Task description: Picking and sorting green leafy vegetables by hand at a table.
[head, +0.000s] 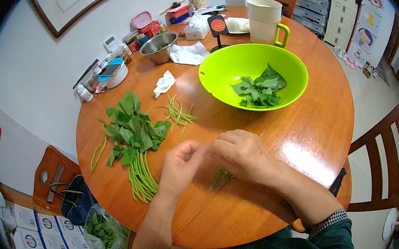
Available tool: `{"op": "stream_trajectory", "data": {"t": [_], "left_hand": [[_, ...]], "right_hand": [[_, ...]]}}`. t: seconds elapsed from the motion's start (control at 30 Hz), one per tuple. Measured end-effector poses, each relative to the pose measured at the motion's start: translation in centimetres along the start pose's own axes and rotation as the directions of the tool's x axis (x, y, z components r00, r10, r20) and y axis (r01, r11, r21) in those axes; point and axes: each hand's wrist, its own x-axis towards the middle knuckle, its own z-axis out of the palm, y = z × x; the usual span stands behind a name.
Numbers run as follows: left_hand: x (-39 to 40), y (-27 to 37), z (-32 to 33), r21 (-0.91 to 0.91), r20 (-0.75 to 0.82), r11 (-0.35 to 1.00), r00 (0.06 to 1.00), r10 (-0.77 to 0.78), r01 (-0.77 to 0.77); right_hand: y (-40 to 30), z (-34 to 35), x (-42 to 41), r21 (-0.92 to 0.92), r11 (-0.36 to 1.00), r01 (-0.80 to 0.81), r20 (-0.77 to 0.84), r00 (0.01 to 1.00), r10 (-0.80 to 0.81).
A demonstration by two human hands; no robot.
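Observation:
My left hand (185,164) and my right hand (240,153) meet above the wooden table, fingertips pinched close together; whether anything thin is between them cannot be made out. Just under my right hand lie small green scraps (221,177). To the left rests a bunch of leafy greens (135,131) with long stems pointing towards me. Beside it is a small pile of stripped green stems (177,115), and a few more stems (98,154) lie at the far left. Beyond my right hand stands a lime-green plastic bowl (216,73) with loose green leaves (262,88) inside.
Behind are a steel bowl (159,50), crumpled tissue (164,84), a white pitcher with a green handle (265,21), and a black stand (217,31). Jars and containers line the wall. A bag of greens (105,231) is below left; a wooden chair (389,159) stands right.

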Motion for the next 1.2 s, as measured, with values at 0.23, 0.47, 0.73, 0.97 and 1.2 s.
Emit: {"op": "stream_trajectory", "data": {"t": [0.23,0.47,0.73,0.97,1.2], "left_hand": [[0.0,0.5,-0.5,0.422,0.113,0.894,0.987,0.113,-0.151],[-0.2,1.0,-0.9,0.373,0.148,0.915,0.983,0.106,-0.155],[0.3,1.1,-2.0,0.553,-0.130,0.829,0.976,0.177,-0.076],[2.8,2.5,-3.4,0.852,-0.086,0.517,0.950,0.302,-0.087],[6.3,4.9,-4.9,0.964,-0.147,0.264,0.892,0.428,0.032]], "right_hand": [[0.4,0.0,-0.3,-0.004,1.000,-0.004,0.060,0.998,0.004],[0.9,-0.6,0.3,0.173,0.970,-0.168,-0.177,0.964,0.198],[0.9,-1.5,0.5,0.264,0.960,-0.090,-0.169,0.976,0.138],[1.8,-2.0,-0.4,0.021,0.986,-0.163,0.451,0.882,0.136],[1.4,-2.2,-0.3,0.036,0.978,-0.203,0.517,0.842,0.156]]}}
